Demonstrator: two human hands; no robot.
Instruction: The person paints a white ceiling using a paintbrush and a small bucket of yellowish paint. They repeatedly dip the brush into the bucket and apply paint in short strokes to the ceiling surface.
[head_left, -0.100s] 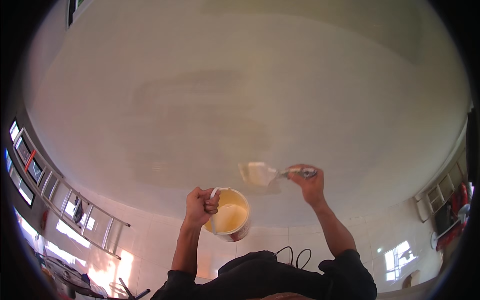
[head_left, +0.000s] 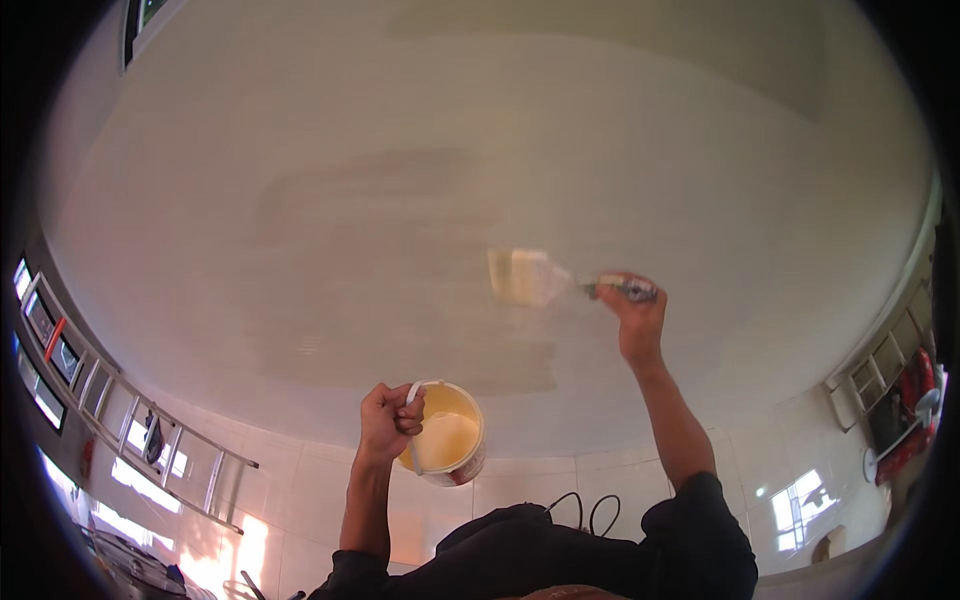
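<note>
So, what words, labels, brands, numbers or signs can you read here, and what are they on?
No text can be read.
Bucket: reddish markings on its outer side, too small and blurred to read.
Brush: its handle, in the right hand, is too blurred to tell whether it bears lettering.

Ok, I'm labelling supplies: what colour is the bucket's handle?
The bucket handle is white, clearest in head view.

The bucket (head_left: 460, 401) looks plastic, the wall (head_left: 650, 180) matt, the floor tiles (head_left: 325, 480) glossy, the ladder (head_left: 214, 482) metal.
</note>
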